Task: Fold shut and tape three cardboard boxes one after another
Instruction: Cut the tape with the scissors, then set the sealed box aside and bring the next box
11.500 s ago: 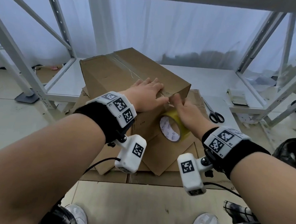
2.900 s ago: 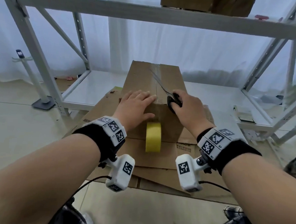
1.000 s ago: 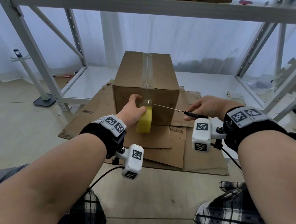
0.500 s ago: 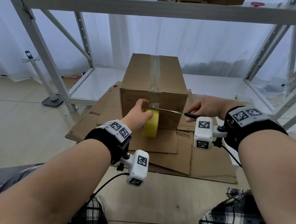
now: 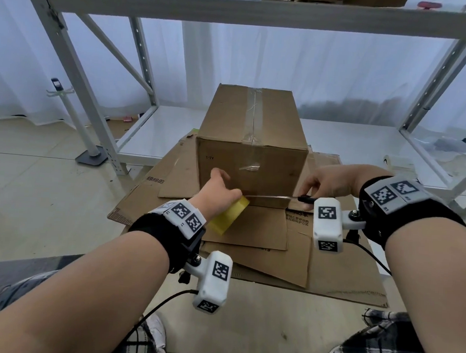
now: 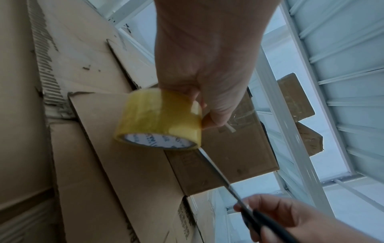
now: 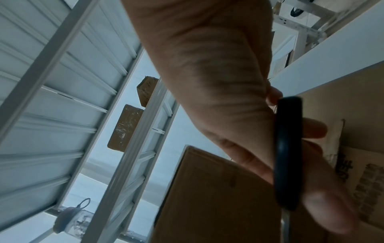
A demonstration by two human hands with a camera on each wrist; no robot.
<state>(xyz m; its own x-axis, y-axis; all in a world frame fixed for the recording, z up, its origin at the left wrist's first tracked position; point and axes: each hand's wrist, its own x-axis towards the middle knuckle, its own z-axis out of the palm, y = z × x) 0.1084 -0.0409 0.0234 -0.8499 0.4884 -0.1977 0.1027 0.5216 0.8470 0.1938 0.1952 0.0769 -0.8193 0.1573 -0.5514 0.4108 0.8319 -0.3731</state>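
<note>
**Tape roll and scissors held at the front of the sealed box**

The rack (image 5: 78, 68) is a white metal frame. Its low shelf (image 5: 349, 144) runs behind the work area, and its upper shelf carries two more cardboard boxes (image 6: 295, 97).

Flattened cardboard sheets (image 5: 250, 231) lie on the floor in overlapping layers.

The box (image 5: 250, 150) stands upright on the sheets, in front of the low shelf. Its flaps are closed. A strip of clear tape (image 5: 252, 115) runs along the top seam and ends a short way down the front face.

The left hand (image 5: 216, 191) grips the yellow tape roll (image 5: 228, 216) low in front of the box, fingers curled round it; the roll is clear of the box face.

The right hand (image 5: 326, 181) holds the scissors (image 5: 274, 197) by the black handle (image 7: 287, 148), fingers closed round the loop. The blades lie level, pointing left, with the tips at the roll.
</note>
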